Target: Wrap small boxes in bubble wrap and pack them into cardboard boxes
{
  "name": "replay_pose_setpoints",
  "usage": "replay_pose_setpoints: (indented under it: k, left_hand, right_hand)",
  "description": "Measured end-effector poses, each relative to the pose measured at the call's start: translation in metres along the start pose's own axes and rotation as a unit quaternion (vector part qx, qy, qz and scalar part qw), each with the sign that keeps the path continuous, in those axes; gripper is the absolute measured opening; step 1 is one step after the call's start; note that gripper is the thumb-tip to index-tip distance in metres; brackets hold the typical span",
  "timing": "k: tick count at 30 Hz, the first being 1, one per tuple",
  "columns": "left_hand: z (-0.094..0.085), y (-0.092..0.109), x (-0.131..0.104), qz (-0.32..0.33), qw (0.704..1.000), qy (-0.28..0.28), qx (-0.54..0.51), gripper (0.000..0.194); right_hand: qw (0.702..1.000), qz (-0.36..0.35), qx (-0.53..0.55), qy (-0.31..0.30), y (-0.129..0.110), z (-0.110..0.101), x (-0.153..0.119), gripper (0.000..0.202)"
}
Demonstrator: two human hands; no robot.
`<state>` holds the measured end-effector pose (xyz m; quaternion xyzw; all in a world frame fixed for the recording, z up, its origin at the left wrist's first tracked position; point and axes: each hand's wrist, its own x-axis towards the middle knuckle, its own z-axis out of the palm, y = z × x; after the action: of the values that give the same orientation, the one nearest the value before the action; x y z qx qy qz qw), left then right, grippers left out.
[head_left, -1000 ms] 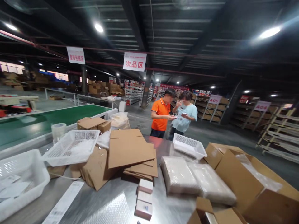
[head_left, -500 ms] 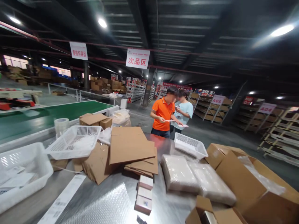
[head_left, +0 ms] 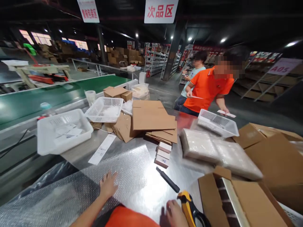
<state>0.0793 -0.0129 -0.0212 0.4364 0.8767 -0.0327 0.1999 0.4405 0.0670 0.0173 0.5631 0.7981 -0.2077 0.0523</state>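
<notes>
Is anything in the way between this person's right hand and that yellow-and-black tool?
Nothing visible: the yellow-and-black tool lies just to the right of the right hand. The slim black stick lies farther ahead, not between them.

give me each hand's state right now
Left hand: open, at the bubble wrap, nothing visibly held.
Right hand: partly curled beside the yellow-and-black tool; grip can't be told.

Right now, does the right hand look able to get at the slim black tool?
Probably yes: only bare metal tabletop shows between the right hand and the slim black tool; the yellow device lies to one side.
</notes>
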Motion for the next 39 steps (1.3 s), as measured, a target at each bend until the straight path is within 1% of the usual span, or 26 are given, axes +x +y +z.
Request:
replay_pose_setpoints:
  k: [2, 3, 5, 7, 9, 11, 13, 15, 18, 21, 23, 25, 29, 33, 35, 37, 39]
  left_hand:
    - [0.003, 0.001, 0.000, -0.001, 1.000, 0.005, 0.006, 0.065]
    - [0.005, 0.002, 0.001, 0.001, 1.000, 0.006, 0.008, 0.066]
    - [0.010, 0.004, 0.001, 0.001, 1.000, -0.002, 0.007, 0.069]
    - [0.014, 0.004, 0.001, -0.008, 1.000, -0.018, 0.005, 0.077]
    - [0.016, 0.004, 0.000, -0.010, 0.999, -0.036, 0.000, 0.083]
    - [0.016, 0.003, -0.002, -0.008, 0.999, -0.049, 0.002, 0.086]
    - [0.015, 0.002, -0.004, -0.010, 0.998, -0.054, 0.009, 0.086]
    - [0.013, 0.002, -0.006, -0.014, 0.998, -0.059, 0.017, 0.086]
    - [0.013, 0.004, -0.006, -0.016, 0.996, -0.082, 0.014, 0.093]
    - [0.014, 0.004, -0.002, -0.016, 0.993, -0.114, 0.004, 0.101]
    - [0.015, 0.003, 0.001, -0.017, 0.990, -0.137, -0.002, 0.105]
    - [0.016, 0.002, 0.003, -0.022, 0.988, -0.153, -0.005, 0.109]
    - [0.013, 0.003, 0.003, -0.028, 0.986, -0.165, -0.026, 0.111]
    - [0.009, 0.004, 0.002, -0.027, 0.984, -0.171, -0.036, 0.113]
    - [0.007, 0.004, 0.002, -0.024, 0.983, -0.178, -0.039, 0.117]
    - [0.006, 0.003, 0.003, -0.019, 0.981, -0.190, -0.040, 0.123]
    - [0.006, 0.003, 0.005, -0.018, 0.978, -0.203, -0.034, 0.126]
  right_hand:
    - [0.998, 0.004, -0.051, -0.029, -0.009, -0.011, 0.016, 0.030]
    - [0.997, 0.009, -0.071, -0.032, -0.014, -0.016, 0.025, 0.033]
    - [0.995, 0.021, -0.090, -0.021, -0.022, -0.026, 0.040, 0.038]
    - [0.993, 0.031, -0.113, -0.014, -0.026, -0.031, 0.052, 0.043]
    - [0.990, 0.044, -0.133, -0.009, -0.025, -0.031, 0.058, 0.047]
    - [0.987, 0.056, -0.148, -0.020, -0.021, -0.029, 0.061, 0.051]
    - [0.985, 0.059, -0.156, -0.040, -0.016, -0.029, 0.065, 0.049]
    - [0.985, 0.050, -0.157, -0.043, -0.016, -0.033, 0.074, 0.044]
    - [0.987, 0.022, -0.158, -0.009, -0.022, -0.048, 0.100, 0.041]
    - [0.986, 0.003, -0.166, 0.030, -0.031, -0.061, 0.134, 0.049]
    - [0.984, -0.005, -0.175, 0.045, -0.036, -0.065, 0.153, 0.053]
    - [0.981, -0.013, -0.186, 0.054, -0.039, -0.065, 0.166, 0.049]
    - [0.976, -0.023, -0.206, 0.072, -0.038, -0.062, 0.175, 0.036]
    - [0.977, -0.044, -0.201, 0.064, -0.026, -0.063, 0.176, 0.027]
    - [0.978, -0.043, -0.191, 0.064, -0.023, -0.066, 0.173, 0.024]
    - [0.984, -0.030, -0.160, 0.066, -0.030, -0.067, 0.168, 0.021]
    - [0.995, -0.015, -0.086, 0.048, -0.051, -0.062, 0.160, 0.021]
